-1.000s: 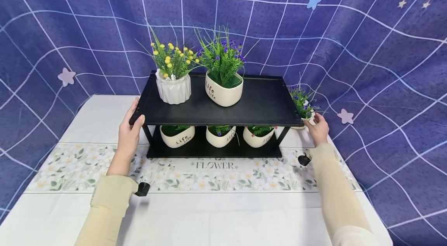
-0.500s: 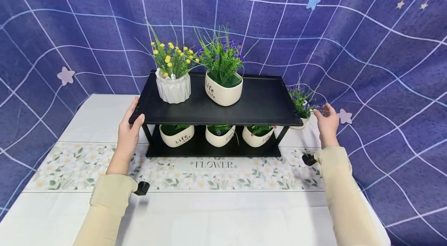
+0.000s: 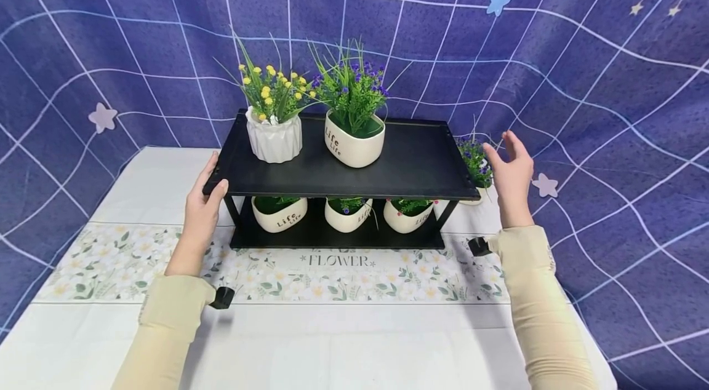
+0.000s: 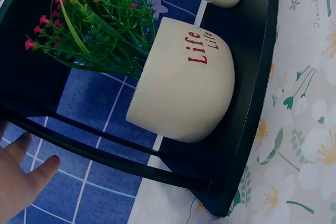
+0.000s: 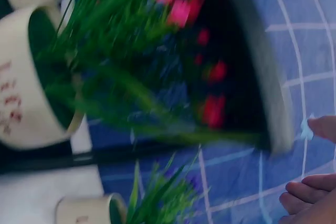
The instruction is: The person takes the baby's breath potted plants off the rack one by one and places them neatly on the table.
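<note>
My left hand (image 3: pixel 200 211) rests at the left front corner of the black two-tier shelf (image 3: pixel 410 159), its fingers along the side and its thumb at the front edge. In the left wrist view, those fingers look extended beside the frame. My right hand (image 3: pixel 512 178) is raised off the shelf's right end, thumb and fingers apart, holding nothing. Nearest to it is a purple-flowered potted plant (image 3: pixel 475 163), partly behind the shelf. On the top board stand a yellow-flowered plant in a ribbed white pot (image 3: pixel 275 139) and a purple-flowered plant in a "Life" pot (image 3: pixel 356 144).
Several cream pots stand on the lower tier, including a left pot (image 3: pixel 280 216) and a right pot (image 3: pixel 408 218); the top board hides most of their plants. A floral "FLOWER" band (image 3: pixel 338 276) crosses the white tablecloth (image 3: pixel 332 341). A blue curtain (image 3: pixel 421 27) hangs behind.
My right hand has left the shelf's right end, moving outward and then up, with its fingers spreading. My left hand stays at the left corner; the shelf and pots look unmoved.
</note>
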`<state>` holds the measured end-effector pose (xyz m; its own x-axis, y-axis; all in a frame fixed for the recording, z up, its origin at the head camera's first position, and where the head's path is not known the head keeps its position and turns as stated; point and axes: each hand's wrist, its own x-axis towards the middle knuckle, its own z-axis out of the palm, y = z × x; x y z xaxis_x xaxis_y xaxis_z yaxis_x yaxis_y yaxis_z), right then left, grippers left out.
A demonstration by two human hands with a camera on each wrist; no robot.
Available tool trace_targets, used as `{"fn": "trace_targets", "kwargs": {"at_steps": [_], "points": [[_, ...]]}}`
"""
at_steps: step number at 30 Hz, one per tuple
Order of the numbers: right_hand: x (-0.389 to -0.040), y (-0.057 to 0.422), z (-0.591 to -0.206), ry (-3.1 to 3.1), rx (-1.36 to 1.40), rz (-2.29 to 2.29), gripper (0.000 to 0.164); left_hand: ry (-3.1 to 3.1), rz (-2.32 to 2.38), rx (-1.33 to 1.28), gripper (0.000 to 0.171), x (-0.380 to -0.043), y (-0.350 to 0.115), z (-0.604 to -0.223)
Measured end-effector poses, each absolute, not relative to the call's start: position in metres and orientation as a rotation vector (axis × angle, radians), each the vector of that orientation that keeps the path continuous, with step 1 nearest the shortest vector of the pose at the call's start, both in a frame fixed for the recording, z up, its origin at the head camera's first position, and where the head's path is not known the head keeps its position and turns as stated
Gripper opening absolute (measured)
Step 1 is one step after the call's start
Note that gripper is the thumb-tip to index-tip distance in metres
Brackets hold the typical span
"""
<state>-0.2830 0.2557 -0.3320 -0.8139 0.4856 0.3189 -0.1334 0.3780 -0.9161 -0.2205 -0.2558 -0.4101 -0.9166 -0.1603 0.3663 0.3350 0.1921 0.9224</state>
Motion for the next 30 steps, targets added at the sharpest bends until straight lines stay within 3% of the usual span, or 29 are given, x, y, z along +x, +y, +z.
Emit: {"fn": "trace_targets", "kwargs": {"at_steps": [7, 17, 30], "points": [[-0.277, 0.219, -0.317, -2.101, -0.138, 1.551, 0.066, -2.055, -1.84, -0.174, 0.057, -0.222, -0.256, -0.411], [-0.275, 0.169, -0.323, -2.228, 0.054, 1.508, 0.068, -2.077, -1.766, -0.166, 0.056, -0.219, -0.255, -0.41], [-0.269, 0.122, -0.327, -2.391, 0.129, 1.432, 0.071, -2.072, -1.771, -0.152, 0.055, -0.222, -0.256, -0.412]]}}
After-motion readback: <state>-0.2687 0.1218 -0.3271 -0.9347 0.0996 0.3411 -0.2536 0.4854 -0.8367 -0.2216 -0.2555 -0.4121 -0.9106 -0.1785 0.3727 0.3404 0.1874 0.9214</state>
